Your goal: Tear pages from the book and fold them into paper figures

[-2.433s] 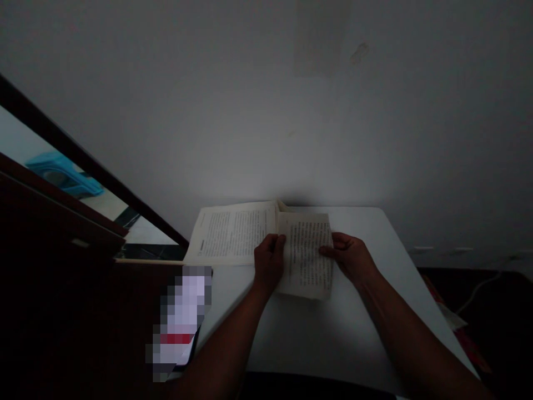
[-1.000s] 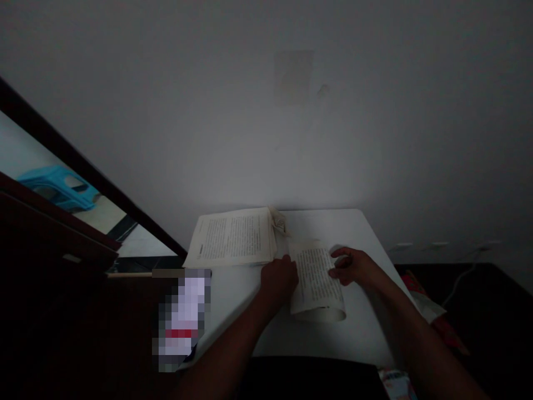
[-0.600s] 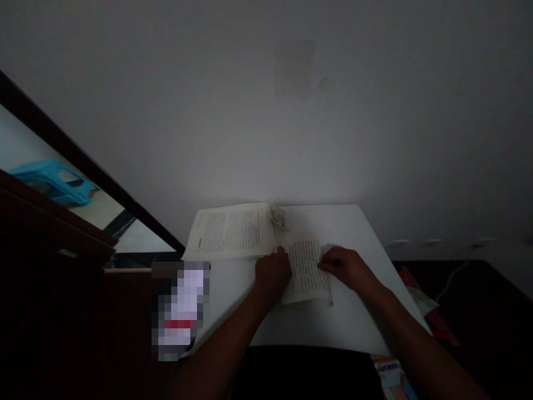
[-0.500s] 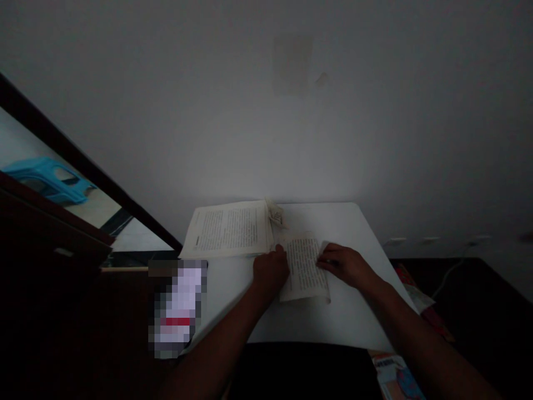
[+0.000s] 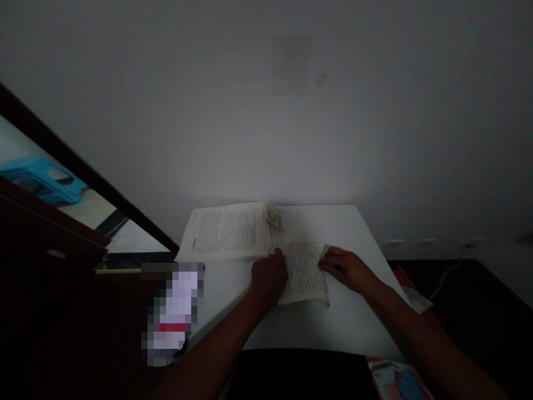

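Observation:
A printed page [image 5: 306, 269] lies between my hands on the white table, its lower edge curling. My left hand [image 5: 270, 273] is closed at the page's left edge. At its right edge, the fingers of my right hand [image 5: 339, 265] are pinched together on the paper. Left of the page rests an open book [image 5: 227, 230] with lines of print. A crumpled bit of printed paper [image 5: 275, 218] sticks up at the book's right side.
The white table [image 5: 328, 219] stands against a grey wall. A pixelated phone-like object [image 5: 177, 305] is at its left edge. A blue plastic stool [image 5: 45, 178] shows at far left. A colourful printed packet [image 5: 400, 380] lies at lower right, below the table edge.
The view has shifted slightly. Both hands keep their places at the page's sides, and the page looks almost the same.

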`<state>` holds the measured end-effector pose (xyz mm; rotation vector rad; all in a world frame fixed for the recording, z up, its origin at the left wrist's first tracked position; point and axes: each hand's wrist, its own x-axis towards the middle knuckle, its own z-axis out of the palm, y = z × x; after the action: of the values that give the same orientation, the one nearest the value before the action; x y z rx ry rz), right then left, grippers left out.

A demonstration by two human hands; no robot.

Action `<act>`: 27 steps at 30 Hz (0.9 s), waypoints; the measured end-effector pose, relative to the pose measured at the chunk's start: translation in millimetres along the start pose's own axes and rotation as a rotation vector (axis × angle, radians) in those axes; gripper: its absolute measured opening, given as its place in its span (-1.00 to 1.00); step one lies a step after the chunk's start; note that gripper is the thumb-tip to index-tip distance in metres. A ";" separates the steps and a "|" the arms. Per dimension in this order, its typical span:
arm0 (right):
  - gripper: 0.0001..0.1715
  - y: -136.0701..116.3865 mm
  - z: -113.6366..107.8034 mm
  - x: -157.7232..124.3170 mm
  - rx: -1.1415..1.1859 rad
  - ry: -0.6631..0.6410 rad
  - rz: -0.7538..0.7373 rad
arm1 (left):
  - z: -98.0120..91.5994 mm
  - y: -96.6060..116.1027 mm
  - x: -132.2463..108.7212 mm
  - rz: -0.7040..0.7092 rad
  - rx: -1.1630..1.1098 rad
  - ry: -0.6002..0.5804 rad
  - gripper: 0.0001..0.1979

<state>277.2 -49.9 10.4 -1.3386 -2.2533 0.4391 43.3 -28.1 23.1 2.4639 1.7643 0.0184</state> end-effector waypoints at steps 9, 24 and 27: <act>-0.70 3.0 0.4 -6.9 0.036 -0.017 0.007 | 3.3 -1.1 0.7 0.005 0.019 0.026 -0.71; -0.14 -5.5 -6.2 -24.8 0.053 -0.094 0.043 | 10.8 0.5 0.3 -0.007 0.017 0.092 -0.71; -0.12 -5.4 -6.3 -26.2 0.035 -0.108 0.043 | 11.4 1.1 0.1 -0.004 0.029 0.099 -0.70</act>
<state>287.5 -75.4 12.1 -1.3778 -2.2959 0.5762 45.2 -29.2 11.9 2.5204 1.8202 0.1171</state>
